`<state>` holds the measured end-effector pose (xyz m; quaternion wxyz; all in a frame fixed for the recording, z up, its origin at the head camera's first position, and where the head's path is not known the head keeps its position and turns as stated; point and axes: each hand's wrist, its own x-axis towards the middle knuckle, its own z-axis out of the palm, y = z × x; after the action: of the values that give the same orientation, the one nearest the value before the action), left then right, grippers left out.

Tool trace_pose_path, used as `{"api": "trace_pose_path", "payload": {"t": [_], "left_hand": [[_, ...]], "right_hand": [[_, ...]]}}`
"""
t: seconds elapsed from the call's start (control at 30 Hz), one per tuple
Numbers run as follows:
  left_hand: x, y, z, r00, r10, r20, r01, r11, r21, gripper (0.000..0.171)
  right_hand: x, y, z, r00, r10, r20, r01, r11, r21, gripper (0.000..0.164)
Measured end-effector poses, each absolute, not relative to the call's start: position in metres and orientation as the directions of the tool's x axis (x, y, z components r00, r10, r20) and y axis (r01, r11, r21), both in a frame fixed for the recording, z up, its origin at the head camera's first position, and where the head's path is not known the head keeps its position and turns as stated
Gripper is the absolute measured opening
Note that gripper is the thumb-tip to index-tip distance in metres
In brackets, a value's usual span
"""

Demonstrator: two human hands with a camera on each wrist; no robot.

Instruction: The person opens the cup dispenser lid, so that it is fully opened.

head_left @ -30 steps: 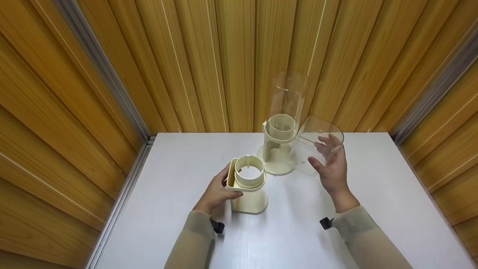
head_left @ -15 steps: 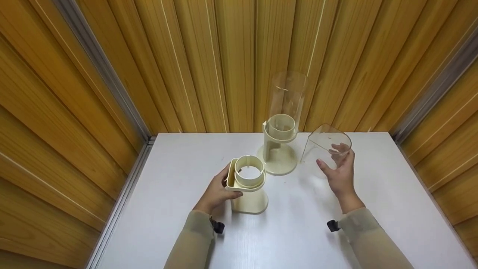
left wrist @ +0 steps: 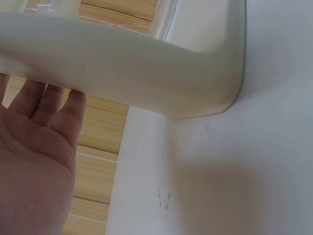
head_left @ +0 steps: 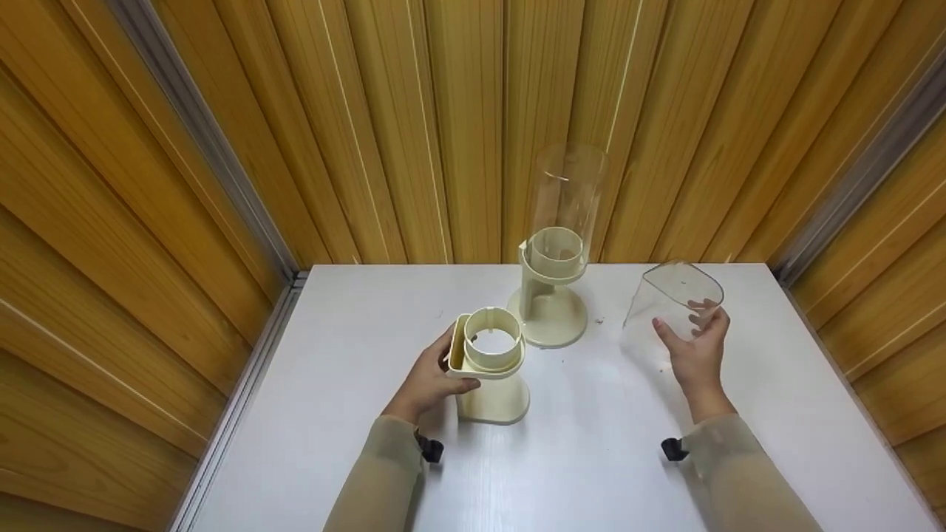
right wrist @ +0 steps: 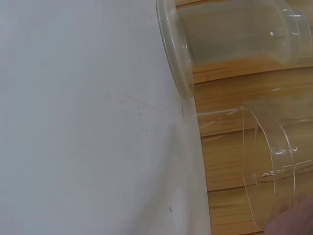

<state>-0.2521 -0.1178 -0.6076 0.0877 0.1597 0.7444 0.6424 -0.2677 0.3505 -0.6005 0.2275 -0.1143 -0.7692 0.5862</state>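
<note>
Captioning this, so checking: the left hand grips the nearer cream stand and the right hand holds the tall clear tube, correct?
Not quite: the right hand holds a separate clear D-shaped piece; the head view shows the tall clear tube upright on the farther cream stand. The left hand does grip the nearer cream stand.

A white desk (head_left: 355,332) is marked by small dark specks (head_left: 599,321), and near its back edge a cream stand (head_left: 565,324) with a round base is placed, by whose ring-shaped top an upright clear tube (head_left: 570,188) is carried. The desk is enclosed on 3 sides by yellow-brown wood-grain panels (head_left: 465,133); the 2 back corners are lined by grey metal rails (head_left: 209,133), and the left edge is bordered by a grey metal strip (head_left: 235,406).
</note>
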Motion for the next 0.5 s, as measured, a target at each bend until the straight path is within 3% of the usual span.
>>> {"api": "trace_pose_path", "payload": {"t": [0.33, 0.5], "left_hand": [[-0.250, -0.117, -0.607, -0.932, 0.354, 0.074, 0.117, 0.100, 0.988, 0.122], [-0.250, -0.117, -0.607, -0.932, 0.355, 0.073, 0.109, 0.082, 0.991, 0.122]], "right_hand": [[-0.264, 0.381, -0.609, -0.847, 0.521, 0.105, 0.017, 0.225, -0.974, 0.092], [-0.262, 0.397, -0.609, -0.848, 0.530, 0.017, 0.124, 0.229, -0.966, 0.104]]}}
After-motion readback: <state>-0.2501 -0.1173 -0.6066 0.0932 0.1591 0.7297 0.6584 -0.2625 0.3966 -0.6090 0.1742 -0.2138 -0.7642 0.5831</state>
